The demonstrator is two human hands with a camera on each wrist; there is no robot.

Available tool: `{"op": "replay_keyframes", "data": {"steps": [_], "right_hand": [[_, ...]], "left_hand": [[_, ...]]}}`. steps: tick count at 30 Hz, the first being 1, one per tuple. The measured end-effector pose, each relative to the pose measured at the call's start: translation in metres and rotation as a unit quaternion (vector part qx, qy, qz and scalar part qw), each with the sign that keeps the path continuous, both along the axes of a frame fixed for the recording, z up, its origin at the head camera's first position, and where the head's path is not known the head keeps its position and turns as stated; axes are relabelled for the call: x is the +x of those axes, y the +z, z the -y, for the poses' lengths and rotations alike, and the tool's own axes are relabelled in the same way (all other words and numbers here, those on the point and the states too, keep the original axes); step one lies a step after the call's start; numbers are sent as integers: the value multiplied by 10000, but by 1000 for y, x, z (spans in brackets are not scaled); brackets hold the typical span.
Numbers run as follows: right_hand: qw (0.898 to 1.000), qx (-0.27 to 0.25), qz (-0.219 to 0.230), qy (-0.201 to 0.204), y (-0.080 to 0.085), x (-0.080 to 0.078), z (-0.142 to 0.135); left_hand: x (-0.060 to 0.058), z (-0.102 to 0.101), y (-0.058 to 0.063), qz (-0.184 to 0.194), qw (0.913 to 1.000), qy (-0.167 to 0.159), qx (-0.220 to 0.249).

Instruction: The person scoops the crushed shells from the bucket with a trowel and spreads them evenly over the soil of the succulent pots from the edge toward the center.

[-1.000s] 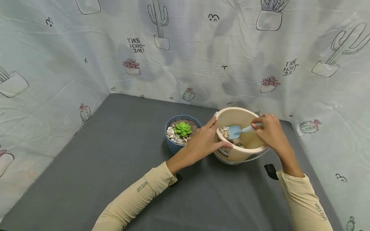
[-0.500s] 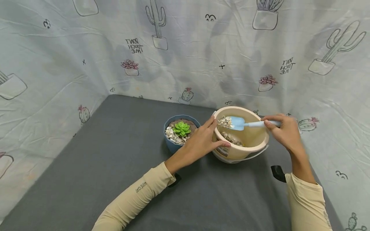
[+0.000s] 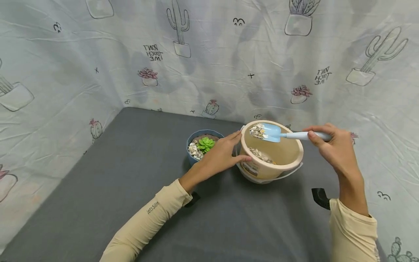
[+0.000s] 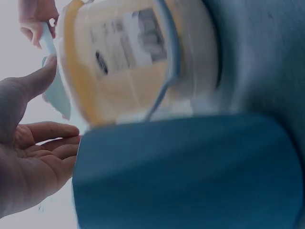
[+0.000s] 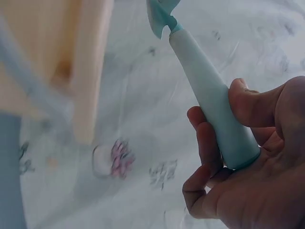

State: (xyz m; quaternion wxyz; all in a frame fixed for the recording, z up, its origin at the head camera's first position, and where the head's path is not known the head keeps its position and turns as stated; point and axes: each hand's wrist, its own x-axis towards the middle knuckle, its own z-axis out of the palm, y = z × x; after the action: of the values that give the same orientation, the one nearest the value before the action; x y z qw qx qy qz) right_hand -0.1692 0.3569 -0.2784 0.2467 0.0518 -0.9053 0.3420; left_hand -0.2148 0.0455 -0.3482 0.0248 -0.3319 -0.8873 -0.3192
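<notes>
My right hand grips the pale handle of a small blue garden trowel. White pebbles lie on its blade, which is level above the mouth of a cream bucket. In the right wrist view, thumb and fingers wrap the trowel's handle. My left hand has its fingers extended at the bucket's left rim, the thumb overlapping the front rim. More pebbles remain in the bucket. Left of it stands a blue pot with a green succulent, partly hidden by my left hand.
The bucket's wire handle hangs down at the front. A grey cloth covers the table. Behind and on both sides hangs a pale curtain printed with cacti.
The trowel rose from inside the bucket with pebbles on its blade, and my right hand moved up and right. My left hand shifted slightly left at the rim.
</notes>
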Motion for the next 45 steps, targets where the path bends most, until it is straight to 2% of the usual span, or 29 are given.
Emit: {"op": "replay_keyframes", "data": {"steps": [4, 9, 12, 15, 18, 22, 26, 31, 37, 45], "right_hand": [[9993, -65, -277, 258, 5, -3, 22], [9977, 11, -343, 593, 6, -9, 52], [9974, 146, -188, 680, 4, -13, 67], [9965, 246, -21, 800, 1, -19, 81], [9946, 383, 180, 951, -3, -26, 94], [9898, 615, 461, 1197, -6, -37, 113], [9845, 879, 631, 1381, -6, -49, 132], [9779, 1415, 688, 1376, 3, -53, 158], [9676, 2167, 461, 1212, 25, -48, 189], [9601, 2570, 203, 1081, 35, -44, 208]], "left_hand": [[-5, 27, 4, 93, 9997, 228, -25], [-17, 74, 6, 371, 9981, 495, 8], [-26, 101, 5, 715, 9966, 419, -44], [-34, 115, 1, 1058, 9938, 251, -228], [-36, 117, -4, 1249, 9914, -10, -388], [-35, 114, -7, 1226, 9913, -281, -376], [-35, 112, -8, 1206, 9910, -406, -411], [-34, 115, -9, 1310, 9899, -226, -489], [-32, 123, -8, 1392, 9895, 31, -390], [-31, 131, -11, 1386, 9888, 266, -480]]}}
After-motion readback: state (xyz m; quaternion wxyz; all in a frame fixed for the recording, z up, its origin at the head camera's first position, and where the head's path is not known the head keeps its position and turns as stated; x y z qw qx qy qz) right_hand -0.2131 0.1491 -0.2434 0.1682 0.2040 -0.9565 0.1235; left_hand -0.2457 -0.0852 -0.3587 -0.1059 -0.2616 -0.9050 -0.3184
